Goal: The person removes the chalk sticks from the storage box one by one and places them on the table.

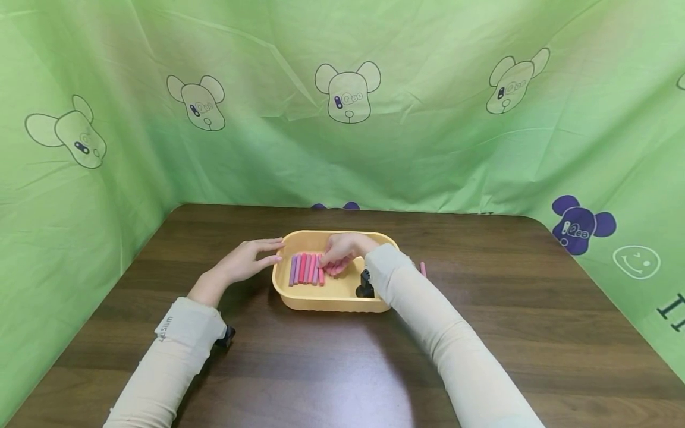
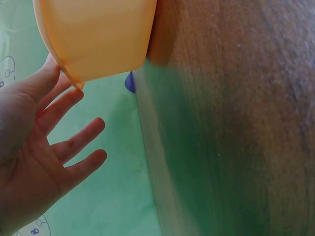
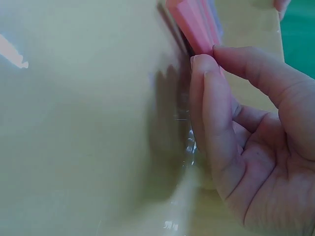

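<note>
A yellow plastic bin [image 1: 332, 303] with rounded corners stands on the table. Inside its left part, several slim sticks [image 1: 302, 270] in pink, red and purple lie side by side in a row. My right hand [image 1: 343, 248] reaches into the bin at the right end of this row. Between thumb and fingertips it pinches the end of a faceted pink stick [image 3: 189, 24], seen in the right wrist view. At the bin's left end, my left hand [image 1: 243, 261] rests thumb and fingertips on the rim [image 2: 54, 56], its other fingers spread in the air.
Just right of the bin, a single pinkish stick [image 1: 423, 269] lies on the dark wooden table [image 1: 299, 362], partly hidden by the right sleeve. A black wrist camera [image 1: 365, 286] overlaps the bin's right part. Green printed cloth [image 1: 267, 154] hangs behind and beside the table.
</note>
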### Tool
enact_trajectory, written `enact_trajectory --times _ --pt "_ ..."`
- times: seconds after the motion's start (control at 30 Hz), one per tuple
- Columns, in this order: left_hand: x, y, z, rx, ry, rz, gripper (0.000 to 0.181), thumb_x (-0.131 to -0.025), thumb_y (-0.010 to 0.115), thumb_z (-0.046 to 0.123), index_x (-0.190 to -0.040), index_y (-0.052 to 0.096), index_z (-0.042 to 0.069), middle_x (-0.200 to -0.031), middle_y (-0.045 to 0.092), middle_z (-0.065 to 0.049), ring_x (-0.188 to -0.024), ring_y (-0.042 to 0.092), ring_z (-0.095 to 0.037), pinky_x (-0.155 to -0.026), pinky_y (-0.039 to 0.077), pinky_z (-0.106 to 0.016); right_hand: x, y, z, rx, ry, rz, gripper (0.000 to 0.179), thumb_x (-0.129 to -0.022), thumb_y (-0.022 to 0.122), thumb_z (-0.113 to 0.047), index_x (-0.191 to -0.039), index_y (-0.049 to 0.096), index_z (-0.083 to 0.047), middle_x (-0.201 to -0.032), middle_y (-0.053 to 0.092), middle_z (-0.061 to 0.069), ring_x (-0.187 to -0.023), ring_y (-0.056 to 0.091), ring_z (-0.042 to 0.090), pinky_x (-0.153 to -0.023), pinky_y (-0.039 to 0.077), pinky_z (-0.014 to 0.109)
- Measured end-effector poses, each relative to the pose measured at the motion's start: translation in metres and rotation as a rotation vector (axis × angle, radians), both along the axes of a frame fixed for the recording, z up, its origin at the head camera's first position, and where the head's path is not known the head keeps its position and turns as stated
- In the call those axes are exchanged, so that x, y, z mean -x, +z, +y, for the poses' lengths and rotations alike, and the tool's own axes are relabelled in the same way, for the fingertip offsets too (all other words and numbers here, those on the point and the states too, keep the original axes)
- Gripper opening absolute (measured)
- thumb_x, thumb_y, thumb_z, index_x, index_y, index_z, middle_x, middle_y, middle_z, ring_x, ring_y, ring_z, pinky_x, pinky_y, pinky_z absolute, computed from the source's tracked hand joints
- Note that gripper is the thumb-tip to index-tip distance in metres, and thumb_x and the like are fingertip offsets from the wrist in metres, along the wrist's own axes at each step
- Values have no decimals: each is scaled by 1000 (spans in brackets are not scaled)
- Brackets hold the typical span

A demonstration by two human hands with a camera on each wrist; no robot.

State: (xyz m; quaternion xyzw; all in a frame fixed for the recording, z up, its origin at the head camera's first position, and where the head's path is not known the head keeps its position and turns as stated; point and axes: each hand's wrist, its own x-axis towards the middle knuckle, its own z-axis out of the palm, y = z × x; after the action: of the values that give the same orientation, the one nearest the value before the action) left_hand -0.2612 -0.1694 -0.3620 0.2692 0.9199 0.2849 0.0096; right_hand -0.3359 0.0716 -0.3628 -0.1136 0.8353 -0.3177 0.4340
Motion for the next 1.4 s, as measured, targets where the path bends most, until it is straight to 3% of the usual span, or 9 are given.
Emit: enact_trajectory --times 0.4,0.73,1.4 --pt "1 -1 0 2 -3 11 44 -93 58 23 -131 53 2 -138 50 -16 -132 43 -35 -110 34 -48 1 16 12 55 -12 54 11 -90 59 -9 -82 63 -2 -63 63 0 -54 59 4 -57 53 15" --pt "0 0 0 6 0 6 44 -93 58 23 -131 53 2 -138 50 -16 -132 42 -34 -110 34 -49 -3 35 23 102 7 95 17 -91 58 -12 -93 65 3 -66 65 -1 -58 60 4 -61 55 17" --pt "0 -1 0 5 -13 31 43 -92 58 21 -130 53 0 -137 50 -18 -130 43 -37 -109 35 -50 -14 58 72 182 10 131 17 -93 56 -14 -88 64 0 -66 64 -3 -61 60 3 -65 55 17"
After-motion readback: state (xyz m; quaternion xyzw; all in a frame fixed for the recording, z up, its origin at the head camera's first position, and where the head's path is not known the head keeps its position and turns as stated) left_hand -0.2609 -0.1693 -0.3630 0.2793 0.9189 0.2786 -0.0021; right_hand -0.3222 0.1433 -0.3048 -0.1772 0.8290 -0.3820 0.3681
